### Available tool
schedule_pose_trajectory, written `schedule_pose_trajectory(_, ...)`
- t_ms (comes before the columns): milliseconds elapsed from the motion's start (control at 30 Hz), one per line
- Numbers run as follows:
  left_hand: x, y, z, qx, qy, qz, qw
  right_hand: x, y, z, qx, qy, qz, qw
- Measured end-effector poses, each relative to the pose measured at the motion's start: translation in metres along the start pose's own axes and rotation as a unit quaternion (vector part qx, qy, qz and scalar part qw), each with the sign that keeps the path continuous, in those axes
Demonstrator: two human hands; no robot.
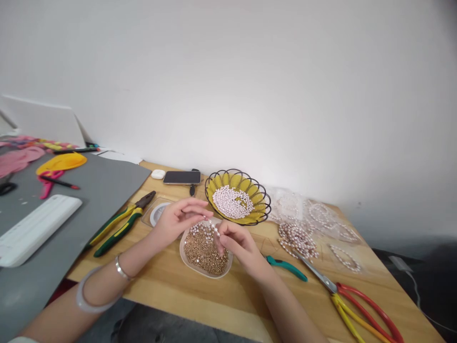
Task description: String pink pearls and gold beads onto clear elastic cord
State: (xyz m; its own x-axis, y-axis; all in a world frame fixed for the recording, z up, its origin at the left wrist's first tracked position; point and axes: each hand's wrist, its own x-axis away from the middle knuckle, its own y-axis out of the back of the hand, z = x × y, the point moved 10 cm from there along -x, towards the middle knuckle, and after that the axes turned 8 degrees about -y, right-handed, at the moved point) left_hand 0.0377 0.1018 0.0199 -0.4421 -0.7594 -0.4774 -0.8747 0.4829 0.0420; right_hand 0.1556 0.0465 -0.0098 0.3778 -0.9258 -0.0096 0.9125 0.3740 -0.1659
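Observation:
Between my two hands a short string of pearly beads (213, 227) hangs above a white bowl (184, 259). My left hand (183, 216) pinches its upper left end. With thumb and fingers closed, my right hand (237, 242) grips the lower right end. Small gold beads (203, 255) fill most of the bowl, with some pearly ones at its back. Just behind the hands stands a yellow basket with a black wire rim (262, 215), holding many pale pink beads (232, 201). A round spool (158, 213) sits partly hidden behind my left wrist.
Pliers with green-yellow handles (119, 226) lie left, beside a grey mat (103, 190). A phone (182, 177) and white case (158, 174) lie at the back. To the right are teal-handled pliers (289, 267), red-yellow scissors (352, 300), piled bead strands (298, 240) and bagged strands (321, 214).

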Motion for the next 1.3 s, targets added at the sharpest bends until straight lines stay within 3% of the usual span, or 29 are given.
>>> schedule_pose_trajectory(433, -0.001, 0.005, -0.01, -0.002, -0.042, -0.016, 0.999, 0.0, 0.001, -0.003, 0.016, -0.013, 0.001, 1.0)
schedule_pose_trajectory(900, 0.003, 0.009, 0.001, 0.002, 0.01, -0.029, 1.0, 0.001, 0.0, -0.001, 0.021, -0.006, 0.005, 1.0)
schedule_pose_trajectory(1300, 0.001, 0.009, -0.004, 0.036, -0.006, -0.03, 0.999, 0.0, 0.001, -0.003, 0.023, -0.016, 0.002, 1.0)
